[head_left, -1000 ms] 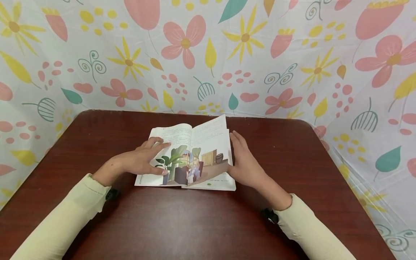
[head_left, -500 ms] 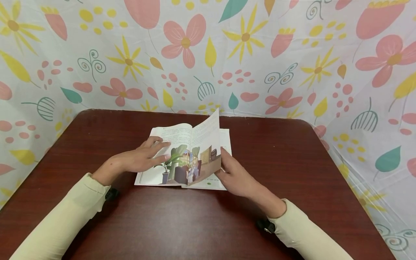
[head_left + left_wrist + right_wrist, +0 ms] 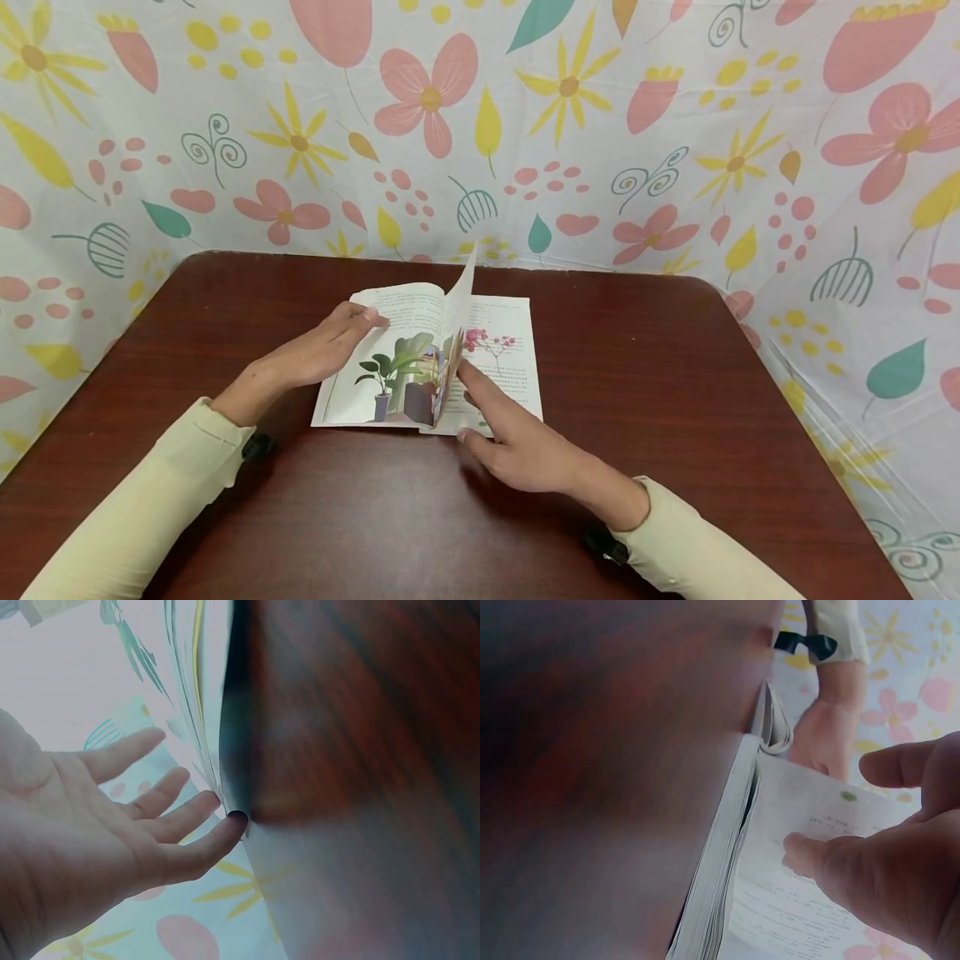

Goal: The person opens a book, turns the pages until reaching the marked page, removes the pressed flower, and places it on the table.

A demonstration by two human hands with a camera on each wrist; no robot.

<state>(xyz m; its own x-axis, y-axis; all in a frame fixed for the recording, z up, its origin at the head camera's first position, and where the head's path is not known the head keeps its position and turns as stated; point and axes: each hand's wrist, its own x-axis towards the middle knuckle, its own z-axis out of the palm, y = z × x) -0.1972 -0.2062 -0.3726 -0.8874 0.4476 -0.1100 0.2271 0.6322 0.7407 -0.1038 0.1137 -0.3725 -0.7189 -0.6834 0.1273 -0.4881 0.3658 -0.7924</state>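
Observation:
An open book (image 3: 401, 304) lies on the table, its left page printed with text and a potted plant. One leaf (image 3: 461, 287) stands nearly upright at the spine, uncovering a right page (image 3: 513, 383) with text and pink-red berries. My left hand (image 3: 311, 348) rests on the left page near its outer edge; in the left wrist view its fingers (image 3: 196, 851) are spread at the book's edge. My right hand (image 3: 528, 446) reaches over the right page, extended fingers at the raised leaf's right side, thumb apart. In the right wrist view, its thumb and fingers hold nothing between them.
The dark red-brown wooden table (image 3: 360, 517) reaches back to a white curtain (image 3: 555, 133) with pink, yellow and teal floral prints. Both forearms wear cream sleeves (image 3: 150, 500), with a black strap (image 3: 258, 447) at the wrist.
The leaf has swung left from leaning over the right page to nearly upright. My right hand has moved left and toward me, off the leaf's outer edge. The left hand has shifted only slightly.

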